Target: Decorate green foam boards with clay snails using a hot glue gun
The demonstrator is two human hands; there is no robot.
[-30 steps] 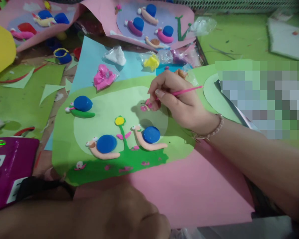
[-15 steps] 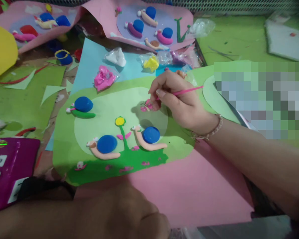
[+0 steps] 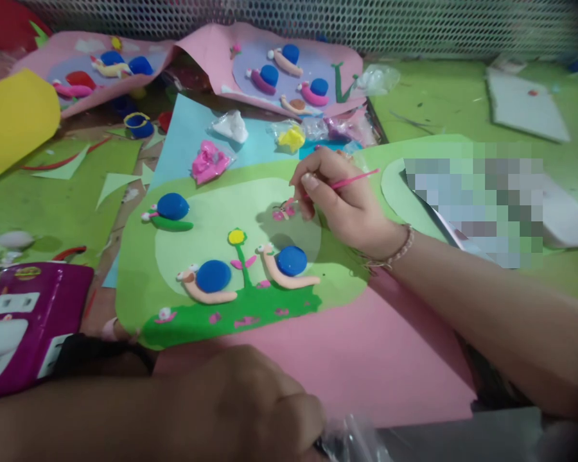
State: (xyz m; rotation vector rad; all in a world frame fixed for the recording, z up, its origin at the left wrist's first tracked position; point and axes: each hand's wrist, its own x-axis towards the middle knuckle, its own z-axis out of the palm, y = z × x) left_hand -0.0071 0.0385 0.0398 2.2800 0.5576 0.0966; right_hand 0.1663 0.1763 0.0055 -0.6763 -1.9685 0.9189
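Observation:
My right hand [image 3: 340, 199] pinches a thin pink stick [image 3: 354, 179] above the green picture sheet [image 3: 139, 256], beside a small pink butterfly [image 3: 284, 210]. My left hand [image 3: 264, 407] is curled low in front, near clear plastic [image 3: 354, 439]; a dark bit shows at its fingers, too hidden to name. On the sheet are several clay snails with blue shells, one of them a beige snail [image 3: 212, 296], around a yellow flower [image 3: 237, 237] on dark green ground [image 3: 274, 305]. The sheet partly overlaps pink paper [image 3: 366, 366].
Behind the sheet lie bagged pink clay [image 3: 210, 162], white clay [image 3: 231, 126] and yellow clay [image 3: 290, 138]. Pink snail pictures [image 3: 197, 48] stand farther back. A purple case [image 3: 67, 289] is at left, yellow paper [image 3: 19, 122] above it. A pixelated item [image 3: 462, 205] lies at right.
The whole view has shifted, with the scene's far side lower in the picture. My right fingers have moved slightly off the butterfly. More clear plastic shows beside my left hand.

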